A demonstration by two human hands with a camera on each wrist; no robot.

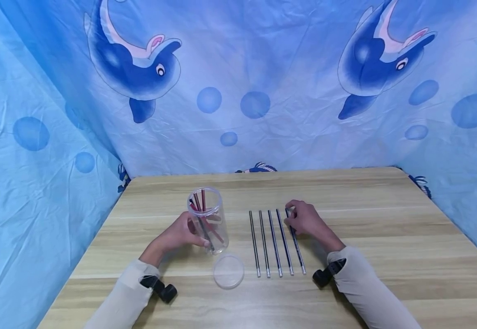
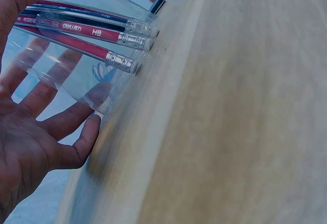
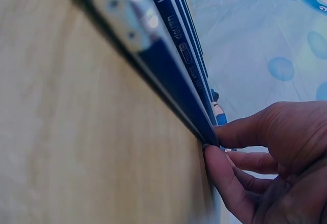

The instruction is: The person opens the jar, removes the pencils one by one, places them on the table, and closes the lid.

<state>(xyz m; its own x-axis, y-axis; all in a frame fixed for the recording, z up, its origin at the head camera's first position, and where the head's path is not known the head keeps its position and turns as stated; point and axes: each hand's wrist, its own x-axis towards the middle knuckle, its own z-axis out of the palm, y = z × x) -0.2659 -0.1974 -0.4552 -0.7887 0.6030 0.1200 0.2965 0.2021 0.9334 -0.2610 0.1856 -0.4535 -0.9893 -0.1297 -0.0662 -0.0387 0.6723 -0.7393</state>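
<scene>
My left hand (image 1: 182, 231) holds a clear plastic jar (image 1: 221, 228) from its left side, fingers and thumb around the wall. Inside lean several pencils (image 2: 94, 31), red and dark, eraser ends at the bottom. To the jar's right, several dark pencils lie side by side on the table, erasers towards me. At the far end of the rightmost pencil (image 1: 298, 252), my right hand (image 1: 307, 219) pinches it between thumb and finger; in the right wrist view this pencil (image 3: 163, 71) shows dark blue, lying close along its neighbour (image 3: 176, 40).
A round clear lid (image 1: 228, 272) lies flat just in front of the jar, left of the pencil row. The wood-grain table (image 1: 386, 219) reaches back to a blue curtain (image 1: 238, 59) printed with dolphins. A small black camera sits on each wrist.
</scene>
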